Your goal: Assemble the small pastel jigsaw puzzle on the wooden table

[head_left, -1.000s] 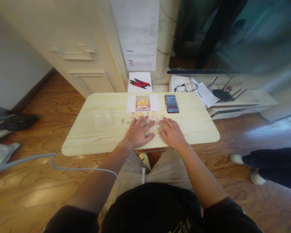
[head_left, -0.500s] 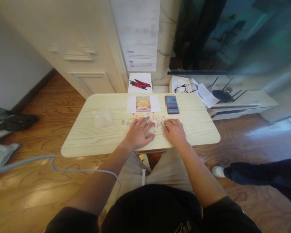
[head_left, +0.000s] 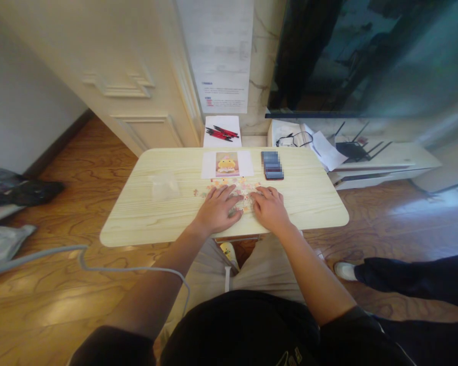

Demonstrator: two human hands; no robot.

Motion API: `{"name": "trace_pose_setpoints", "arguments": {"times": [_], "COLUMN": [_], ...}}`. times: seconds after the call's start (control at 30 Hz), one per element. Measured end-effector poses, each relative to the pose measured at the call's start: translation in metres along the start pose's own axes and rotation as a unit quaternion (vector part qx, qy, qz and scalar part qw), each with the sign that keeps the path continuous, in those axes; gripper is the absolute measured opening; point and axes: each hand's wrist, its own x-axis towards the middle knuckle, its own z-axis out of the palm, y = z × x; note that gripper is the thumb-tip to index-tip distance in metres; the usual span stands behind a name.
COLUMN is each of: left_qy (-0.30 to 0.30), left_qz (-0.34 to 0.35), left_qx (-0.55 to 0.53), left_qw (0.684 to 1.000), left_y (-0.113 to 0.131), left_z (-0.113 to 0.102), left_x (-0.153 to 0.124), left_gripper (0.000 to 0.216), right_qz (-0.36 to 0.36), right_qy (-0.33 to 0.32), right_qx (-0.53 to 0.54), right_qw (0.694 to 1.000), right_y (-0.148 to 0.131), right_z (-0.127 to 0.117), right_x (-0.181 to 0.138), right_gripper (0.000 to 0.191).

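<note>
Small, multicoloured jigsaw pieces [head_left: 246,194] are scattered in a loose patch on the pale wooden table [head_left: 137,213]. Over the left part of the patch lies my left hand [head_left: 218,209], palm down with its fingers spread. On the right side my right hand [head_left: 270,207] rests on the pieces, fingers bent a little and apart. Neither hand visibly grips anything; what lies beneath the palms is hidden. Just beyond the pieces is a white sheet [head_left: 246,163] with a printed picture of a yellow character [head_left: 227,164].
A phone [head_left: 272,165] lies at the table's far right, a clear plastic bag [head_left: 165,187] at the left. Red and black pens [head_left: 222,133] rest on paper behind. A grey cable [head_left: 137,268] crosses my left forearm. Another person's leg [head_left: 412,274] stands at right.
My right hand has slid a little left onto the pieces, its fingers spreading more. My left hand stays nearly in place. The whole view has shifted slightly.
</note>
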Motion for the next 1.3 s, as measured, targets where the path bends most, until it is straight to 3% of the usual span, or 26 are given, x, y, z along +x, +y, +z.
{"name": "trace_pose_setpoints", "arguments": {"times": [0.27, 0.7, 0.9, 1.3], "left_qy": [0.005, 0.012, 0.011, 0.015], "left_qz": [0.01, 0.002, 0.013, 0.003], "left_qx": [0.0, 0.004, -0.001, -0.012], "left_qw": [1.0, 1.0, 1.0, 1.0], "left_y": [0.001, -0.003, -0.003, -0.013], "left_z": [0.0, -0.003, -0.002, -0.004], "left_x": [0.001, 0.001, 0.001, -0.005], "left_gripper": [0.049, 0.052, 0.051, 0.044], "right_qz": [-0.021, 0.018, -0.033, -0.01], "right_qy": [-0.012, 0.026, -0.006, -0.008], "right_qx": [-0.025, -0.018, -0.012, -0.012], "right_qw": [0.999, 0.999, 0.999, 1.0], "right_y": [-0.004, -0.002, -0.009, -0.014], "right_z": [0.0, 0.0, 0.0, -0.012], "right_x": [0.002, 0.001, -0.002, -0.002], "right_gripper": [0.045, 0.039, 0.044, 0.04]}}
